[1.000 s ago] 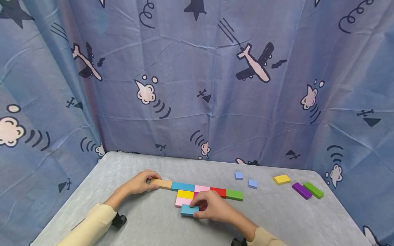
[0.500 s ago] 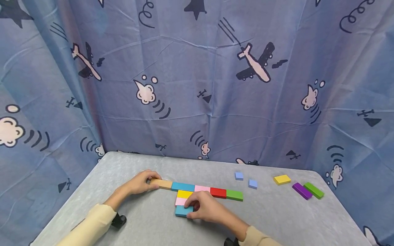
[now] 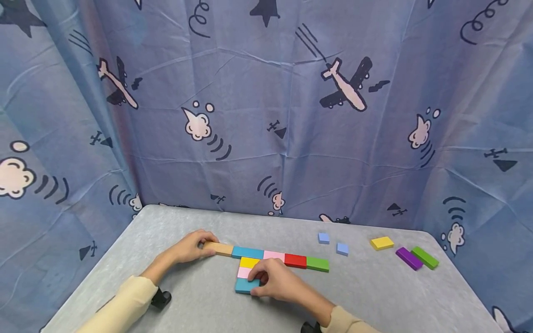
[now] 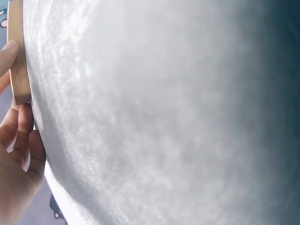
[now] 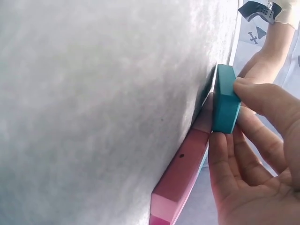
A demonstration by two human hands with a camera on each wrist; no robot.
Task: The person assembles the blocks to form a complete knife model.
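My right hand (image 3: 281, 281) pinches a teal-blue block (image 3: 245, 286) between thumb and fingers, at the near side of a pale pink block (image 3: 244, 273). In the right wrist view, that teal block (image 5: 226, 101) stands by the end of a magenta-pink block (image 5: 180, 168), which my hand covers in the head view. My left hand (image 3: 192, 247) grips the left end of a natural wood block (image 3: 223, 249), the leftmost of a row. Rightward follow a blue block (image 3: 247, 253), a pink one, a red block (image 3: 295, 261) and a green block (image 3: 318, 264). Below them lies a yellow block (image 3: 250, 262).
On the grey table (image 3: 187, 296), two small light-blue squares (image 3: 323, 238) lie behind the row. Farther right are a loose yellow block (image 3: 381, 243), a purple block (image 3: 409, 258) and a second green block (image 3: 424, 257). A patterned blue curtain (image 3: 233, 185) hangs behind.
My right hand has moved the teal-blue block leftward, so its left end now lies about level with the pale pink block's. My left hand stays at the wood block.
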